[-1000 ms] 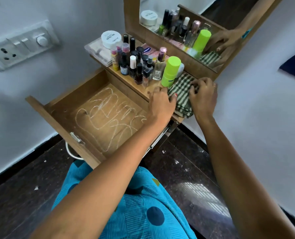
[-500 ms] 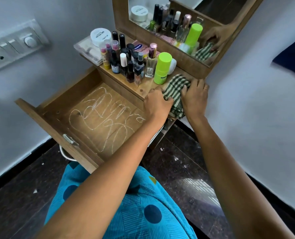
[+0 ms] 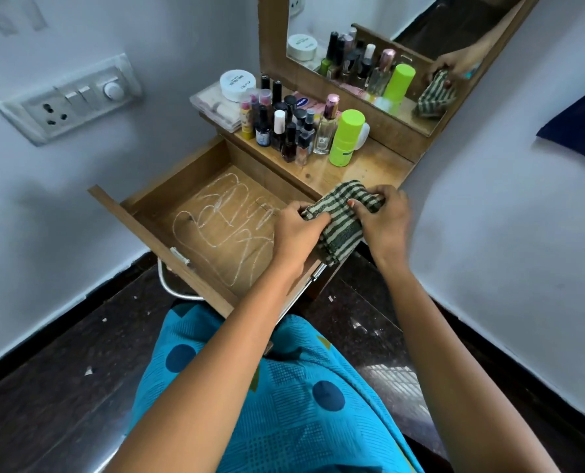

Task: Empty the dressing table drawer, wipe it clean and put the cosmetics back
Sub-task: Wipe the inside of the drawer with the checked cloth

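The wooden drawer (image 3: 141, 216) stands pulled out, with nothing in it but white scribbled streaks on its floor. A green and white striped cloth (image 3: 340, 221) hangs over the drawer's right corner, off the tabletop. My left hand (image 3: 296, 233) grips its left end and my right hand (image 3: 385, 221) grips its right end. Several cosmetics stand on the dressing table top (image 3: 373, 169): small dark bottles (image 3: 289, 131), a clear perfume bottle (image 3: 325, 131), a lime green bottle (image 3: 345, 138) and a white jar (image 3: 237, 84).
A mirror (image 3: 380, 63) in a wooden frame rises behind the bottles. A switch and socket panel (image 3: 69, 99) is on the left wall. White walls close in on both sides. My blue patterned lap (image 3: 284, 397) sits below the drawer over a dark floor.
Both hands have lifted the striped cloth off the tabletop and drawn it toward me, over the drawer's right corner. The view has pulled back and shifted.
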`<state>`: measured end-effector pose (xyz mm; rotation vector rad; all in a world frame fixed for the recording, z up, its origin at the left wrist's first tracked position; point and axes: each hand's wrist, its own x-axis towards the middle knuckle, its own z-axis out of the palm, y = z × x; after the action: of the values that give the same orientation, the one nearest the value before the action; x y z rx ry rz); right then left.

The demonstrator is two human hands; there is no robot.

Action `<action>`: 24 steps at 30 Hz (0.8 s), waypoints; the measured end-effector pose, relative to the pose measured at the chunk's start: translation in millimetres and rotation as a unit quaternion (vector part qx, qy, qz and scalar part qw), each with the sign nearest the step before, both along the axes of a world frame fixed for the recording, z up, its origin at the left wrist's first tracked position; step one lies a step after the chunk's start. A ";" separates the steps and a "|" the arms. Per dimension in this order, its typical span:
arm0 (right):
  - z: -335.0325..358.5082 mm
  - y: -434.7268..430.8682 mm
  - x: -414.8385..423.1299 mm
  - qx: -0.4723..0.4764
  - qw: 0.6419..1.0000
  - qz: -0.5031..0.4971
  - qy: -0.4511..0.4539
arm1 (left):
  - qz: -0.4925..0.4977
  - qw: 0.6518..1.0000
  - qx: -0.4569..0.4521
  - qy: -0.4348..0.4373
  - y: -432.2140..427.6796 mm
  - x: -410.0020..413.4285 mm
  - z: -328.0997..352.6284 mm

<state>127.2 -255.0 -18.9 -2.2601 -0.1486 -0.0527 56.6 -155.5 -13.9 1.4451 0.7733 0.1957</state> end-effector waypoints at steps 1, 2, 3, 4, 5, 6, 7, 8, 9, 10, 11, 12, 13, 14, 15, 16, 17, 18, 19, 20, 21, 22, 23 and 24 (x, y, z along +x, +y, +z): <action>-1.6 3.2 -5.1 0.014 1.000 0.005 0.008 | 0.004 1.000 -0.016 -0.005 5.3 -7.2 -0.6; -2.6 6.0 -8.9 0.031 0.999 0.011 0.019 | 0.002 1.000 -0.025 -0.003 9.9 -13.1 -1.7; -5.1 10.5 -12.9 0.048 0.998 0.021 0.033 | -0.001 0.999 -0.033 0.003 15.7 -20.4 -3.0; -7.9 15.0 -16.6 0.063 0.996 0.033 0.050 | -0.004 0.999 -0.043 0.013 21.6 -27.1 -4.8; -9.8 20.1 -20.4 0.077 0.994 0.047 0.067 | -0.007 0.998 -0.055 0.025 27.8 -33.8 -6.6; -11.8 25.4 -23.9 0.092 0.990 0.061 0.088 | -0.012 0.997 -0.066 0.038 34.1 -39.9 -9.0; -12.3 30.0 -27.0 0.111 0.985 0.075 0.109 | -0.022 0.996 -0.072 0.050 39.8 -44.9 -11.1; -13.1 35.3 -30.7 0.133 0.978 0.087 0.132 | -0.032 0.995 -0.076 0.063 46.2 -50.6 -13.2; -13.0 40.2 -34.0 0.162 0.970 0.096 0.156 | -0.043 0.993 -0.082 0.075 52.1 -56.0 -14.4; -13.2 44.9 -36.2 0.194 0.958 0.106 0.182 | -0.051 0.991 -0.093 0.083 57.8 -60.7 -15.5; -12.7 49.8 -38.3 0.227 0.945 0.114 0.208 | -0.060 0.989 -0.106 0.086 63.2 -64.6 -16.4; -11.6 54.1 -40.2 0.255 0.931 0.121 0.233 | -0.069 0.986 -0.124 0.084 67.9 -67.0 -17.5; -11.3 59.4 -41.9 0.277 0.918 0.125 0.256 | -0.075 0.984 -0.142 0.078 72.5 -69.6 -18.1; -12.0 64.7 -42.4 0.292 0.907 0.125 0.277 | -0.080 0.982 -0.156 0.072 76.3 -71.2 -18.5; -13.1 69.7 -41.8 0.301 0.899 0.124 0.294 | -0.083 0.981 -0.164 0.068 79.6 -72.1 -19.0; -15.6 74.8 -40.1 0.303 0.894 0.124 0.306 | -0.084 0.980 -0.168 0.068 82.6 -72.1 -20.2; -17.6 79.1 -37.8 0.297 0.894 0.127 0.310 | -0.081 0.979 -0.170 0.071 85.0 -71.6 -21.7; -21.2 83.8 -34.7 0.284 0.898 0.132 0.309 | -0.076 0.979 -0.171 0.077 86.9 -70.7 -23.4; -25.1 88.5 -31.5 0.269 0.902 0.139 0.308 | -0.071 0.979 -0.170 0.086 88.7 -69.3 -25.7; -29.7 93.7 -27.9 0.250 0.907 0.147 0.307 | -0.063 0.979 -0.169 0.099 90.2 -66.8 -28.7; -34.6 98.9 -24.6 0.225 0.911 0.158 0.306 | -0.052 0.978 -0.167 0.113 91.3 -64.2 -31.6; -39.9 104.1 -21.3 0.197 0.916 0.172 0.305 | -0.041 0.977 -0.166 0.124 91.3 -61.3 -33.1; -46.0 110.3 -17.2 0.166 0.920 0.187 0.302 | -0.030 0.977 -0.165 0.135 91.6 -57.6 -35.3; -51.9 116.6 -13.3 0.135 0.923 0.203 0.296 | -0.020 0.975 -0.164 0.145 91.7 -53.7 -38.2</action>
<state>113.9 -138.4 -70.8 -1.8356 -0.2617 0.7775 2.9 -63.8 -52.1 1.1848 0.9633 -0.1744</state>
